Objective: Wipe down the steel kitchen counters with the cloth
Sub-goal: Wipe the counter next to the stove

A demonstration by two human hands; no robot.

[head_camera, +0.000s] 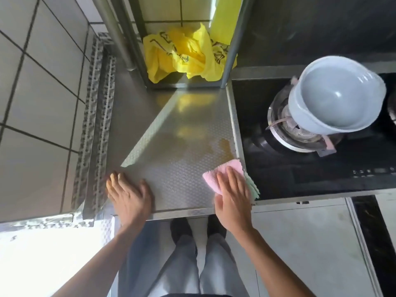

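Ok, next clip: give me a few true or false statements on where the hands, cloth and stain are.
1. The right hand lies flat on the pink cloth. True.
2. The left hand holds a second cloth. False: it rests bare and open on the steel counter.
3. A brownish stain sits on the counter just beyond the cloth. True.
4. The grey bowl stands on the counter beside the cloth. False: it sits on the stove burner to the right.
5. The yellow bag lies at the far end of the counter, under the rack. True.
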